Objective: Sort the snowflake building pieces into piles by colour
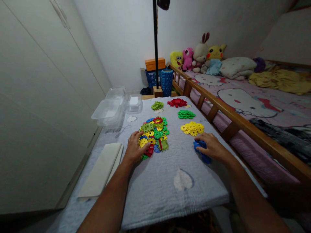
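Note:
A mixed pile of plastic interlocking pieces [158, 133] lies mid-table: yellow, green and blue flower-shaped discs, with red and olive toothed squares among them. My left hand [135, 148] rests at its left edge, thumb and fingers apart, touching the pieces. On the right, my right hand [212, 145] curls thumb and fingers around blue plastic pieces [201, 147] at a small blue pile; its palm side is hidden. Beyond it sit sorted piles of yellow discs [192, 128], green discs [186, 114], red pieces [177, 102] and light green pieces [157, 105].
Clear plastic containers [107, 110] and a smaller lidded box [134, 102] stand at the table's back left. A folded whitish sheet [100, 171] lies left of my forearm. The bed's wooden rail [213, 106] runs along the right; a black pole [156, 48] rises behind.

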Demonstrator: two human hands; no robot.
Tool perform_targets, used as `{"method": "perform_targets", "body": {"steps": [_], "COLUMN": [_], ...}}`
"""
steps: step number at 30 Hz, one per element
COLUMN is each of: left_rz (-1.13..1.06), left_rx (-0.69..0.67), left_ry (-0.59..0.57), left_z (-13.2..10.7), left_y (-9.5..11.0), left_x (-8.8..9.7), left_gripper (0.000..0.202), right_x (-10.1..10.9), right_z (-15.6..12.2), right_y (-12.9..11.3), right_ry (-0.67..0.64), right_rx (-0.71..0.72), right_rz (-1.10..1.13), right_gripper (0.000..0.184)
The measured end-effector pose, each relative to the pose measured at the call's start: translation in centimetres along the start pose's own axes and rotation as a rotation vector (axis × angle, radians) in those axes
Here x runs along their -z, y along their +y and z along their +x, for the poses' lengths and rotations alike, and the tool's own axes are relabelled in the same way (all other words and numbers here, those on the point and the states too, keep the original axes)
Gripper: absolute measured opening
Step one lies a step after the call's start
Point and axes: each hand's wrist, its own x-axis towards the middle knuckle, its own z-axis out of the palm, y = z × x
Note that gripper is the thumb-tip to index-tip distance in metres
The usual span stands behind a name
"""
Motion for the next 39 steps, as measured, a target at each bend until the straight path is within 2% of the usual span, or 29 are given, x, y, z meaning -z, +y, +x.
{"method": "perform_targets", "body": {"steps": [7,13,16,19,24,27,32,36,39], "left_rz": [0.004,0.011,0.009,0.004,-0.003,-0.008,-0.013,-0.015,-0.027], "left_rx": [0.003,-0.008,-0.004,-0.001,0.006,0.003,-0.023,-0.03,-0.029], "left_ry": [-0.026,-0.027,-0.026,-0.024,-0.017,-0.011,-0.007,0.005,0.013], "left_z": [0.1,0.1,0.1,0.1,0.1,0.0,0.1,0.0,0.0], "left_y": [0.1,0.0,0.1,0.0,-0.2,-0.4,-0.5,-0.3,-0.3], "left_x": [0.2,0.2,0.2,0.1,-0.1,-0.3,-0.4,-0.4,-0.5], "left_gripper": [0.059,0.058,0.057,0.057,0.055,0.056,0.056,0.054,0.053], "right_x": [0.7,0.7,0.8,0.3,-2.0,-3.7,-6.3,-7.8,-8.4], "right_z": [-3.2,-3.6,-2.6,-0.8,2.3,3.7,4.9,5.2,5.2], "right_y": [3.6,4.0,2.3,-1.0,-7.5,-10.3,-12.4,-13.4,-13.7], "right_ry": [0.018,0.051,0.06,0.042,-0.046,-0.125,-0.033,0.008,0.041], "right_rx": [-0.074,-0.104,-0.085,-0.028,0.167,0.206,0.222,0.155,0.112], "right_rz": [-0.004,-0.02,-0.014,0.003,0.018,-0.014,0.035,0.046,0.028], "right_gripper": [0.033,0.036,0.034,0.032,0.03,0.03,0.042,0.022,0.015]}}
